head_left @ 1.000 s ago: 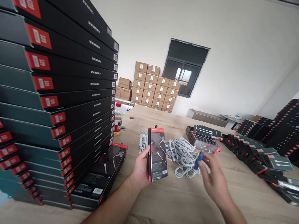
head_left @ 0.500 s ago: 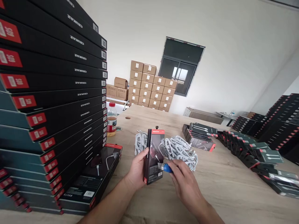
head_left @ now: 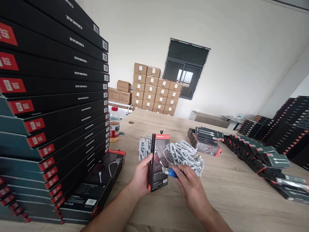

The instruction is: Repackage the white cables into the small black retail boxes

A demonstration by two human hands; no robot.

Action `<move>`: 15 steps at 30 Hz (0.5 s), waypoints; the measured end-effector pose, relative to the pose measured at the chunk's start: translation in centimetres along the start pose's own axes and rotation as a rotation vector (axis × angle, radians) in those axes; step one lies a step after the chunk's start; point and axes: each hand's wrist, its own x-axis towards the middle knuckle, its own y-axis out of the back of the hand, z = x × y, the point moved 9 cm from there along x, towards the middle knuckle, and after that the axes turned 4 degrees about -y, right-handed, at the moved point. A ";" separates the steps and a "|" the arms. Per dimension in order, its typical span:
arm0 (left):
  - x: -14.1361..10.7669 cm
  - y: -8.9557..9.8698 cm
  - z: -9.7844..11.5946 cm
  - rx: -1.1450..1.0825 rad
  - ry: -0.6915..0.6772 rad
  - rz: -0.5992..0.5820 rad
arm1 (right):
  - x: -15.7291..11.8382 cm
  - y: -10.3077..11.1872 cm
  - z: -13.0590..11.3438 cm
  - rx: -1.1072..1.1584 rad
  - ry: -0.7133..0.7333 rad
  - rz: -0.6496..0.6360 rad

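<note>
The left hand (head_left: 140, 178) is gripping a slim black box (head_left: 161, 161) by its lower left side, the thumb pressing along the edge and the fingers hiding behind. The right hand (head_left: 190, 183) is closing around a blue cutter (head_left: 172, 172), its metal tip pointing left across the front of the box; whether the tip is touching the card, I cannot tell.

The box is standing nearly upright between the hands. It is probably weighing little, its card being stiff at the corners but liable to dent or scratch on the printed face, and its sheen is suggesting a slightly slippery surface. The long side edges are offering the best hold. The cutter is looking rigid and is probably sharp at the tip, so its handle is the place for holding.

Just beyond the right hand, loose grey cables (head_left: 184, 156) are lying on the table (head_left: 217, 190), probably soft and tangling easily. A smaller cable bundle (head_left: 144, 149) is resting beyond the left hand. To that hand's left, a wide flat box (head_left: 108, 170) is lying beside a tall stack of boxes (head_left: 60, 87).
</note>
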 end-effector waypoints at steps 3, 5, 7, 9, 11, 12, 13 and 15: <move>0.0 0.0 -0.3 0.005 0.014 -0.019 | 0.0 -0.1 0.1 0.015 -0.017 -0.006; 0.1 0.0 -0.4 0.009 0.020 -0.021 | 0.0 0.0 0.1 0.031 -0.026 0.001; 0.1 0.2 -0.5 0.020 0.023 -0.014 | 0.0 0.1 0.2 0.047 -0.035 0.007; 0.0 0.3 -0.5 0.039 0.022 -0.002 | -0.1 0.1 0.1 0.055 -0.038 0.012; -0.1 0.5 -0.6 0.077 0.018 0.020 | -0.1 0.2 0.0 0.046 -0.035 0.029; -0.1 0.7 -0.9 0.109 0.034 0.038 | -0.2 0.3 0.0 0.037 -0.037 0.046; -0.3 0.8 -1.4 0.147 0.069 0.057 | -0.2 0.4 0.0 0.024 -0.044 0.068; -0.6 1.1 -2.7 0.208 0.161 0.093 | -0.3 0.8 0.2 -0.002 -0.063 0.123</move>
